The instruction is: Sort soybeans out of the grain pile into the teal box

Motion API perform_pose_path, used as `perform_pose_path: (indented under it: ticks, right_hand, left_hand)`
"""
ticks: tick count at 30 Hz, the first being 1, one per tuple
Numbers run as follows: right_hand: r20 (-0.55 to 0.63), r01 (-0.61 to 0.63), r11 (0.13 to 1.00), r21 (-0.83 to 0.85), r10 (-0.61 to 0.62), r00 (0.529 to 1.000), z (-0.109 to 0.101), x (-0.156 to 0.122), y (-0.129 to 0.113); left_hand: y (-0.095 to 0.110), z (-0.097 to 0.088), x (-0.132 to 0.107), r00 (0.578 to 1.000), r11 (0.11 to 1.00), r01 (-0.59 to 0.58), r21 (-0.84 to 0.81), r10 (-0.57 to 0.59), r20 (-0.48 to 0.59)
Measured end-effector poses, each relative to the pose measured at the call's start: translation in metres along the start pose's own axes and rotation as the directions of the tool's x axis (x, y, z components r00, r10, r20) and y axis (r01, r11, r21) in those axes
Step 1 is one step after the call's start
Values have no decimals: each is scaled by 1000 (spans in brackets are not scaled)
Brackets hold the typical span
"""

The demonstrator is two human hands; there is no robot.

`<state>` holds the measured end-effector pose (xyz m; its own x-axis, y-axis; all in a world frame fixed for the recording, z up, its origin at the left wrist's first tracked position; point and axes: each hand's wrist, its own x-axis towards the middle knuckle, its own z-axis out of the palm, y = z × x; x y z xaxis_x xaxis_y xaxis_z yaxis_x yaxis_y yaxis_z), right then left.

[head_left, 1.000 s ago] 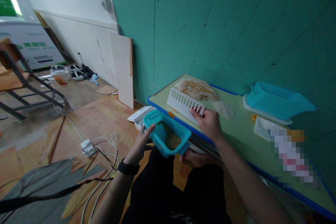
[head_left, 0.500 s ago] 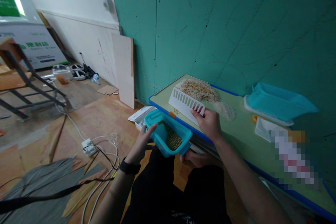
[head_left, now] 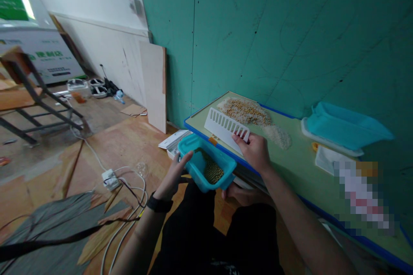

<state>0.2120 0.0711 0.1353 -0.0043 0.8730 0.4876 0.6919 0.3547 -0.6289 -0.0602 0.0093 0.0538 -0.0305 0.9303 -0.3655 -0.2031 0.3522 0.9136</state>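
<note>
My left hand grips the near-left side of a turquoise plastic container, its thumb over the rim. Inside the container, yellow-green beans lie toward the right end. It is held beside and partly below the table's blue edge. My right hand is closed around the right end of a white slotted plastic strip. The strip stands tilted on the table between the edge and a mixed pile of yellow beans and white grains. A few loose beans lie by the edge, partly hidden by the strip.
Table against a green wall. Another turquoise container stands at its right, near a white scoop-like piece. A bare hand or foot shows below the table. Cables and a power strip lie on the floor.
My right hand and the white slotted strip have shifted slightly left, toward the table's edge. The turquoise container and my left hand stay nearly in place.
</note>
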Motion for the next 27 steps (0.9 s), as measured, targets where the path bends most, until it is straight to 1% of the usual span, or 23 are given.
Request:
perform_pose_path:
  ticks: [7,10,17,22,27]
  right_hand:
    - [5,-12,1000,5,12,1000,5,0,-3]
    - [9,-10,1000,15,10,1000,7,-1,-4]
    - [13,11,1000,3,-11,1000,5,-5,-10]
    - [13,14,1000,-24,-14,1000,6,-13,-13]
    - [-6,56,998,32,-56,998,6,-25,-18]
  left_hand:
    - [2,-3,0,999,1000,-26,-1,26,23]
    - [2,-5,1,999,1000,-30,-2,30,15]
    - [2,-4,2,999,999,-31,-16,31,25]
    - [5,-2,-2,1000,1000,-23,-10,23,7]
    - [4,1,0,1000,999,-31,-19,31,-8]
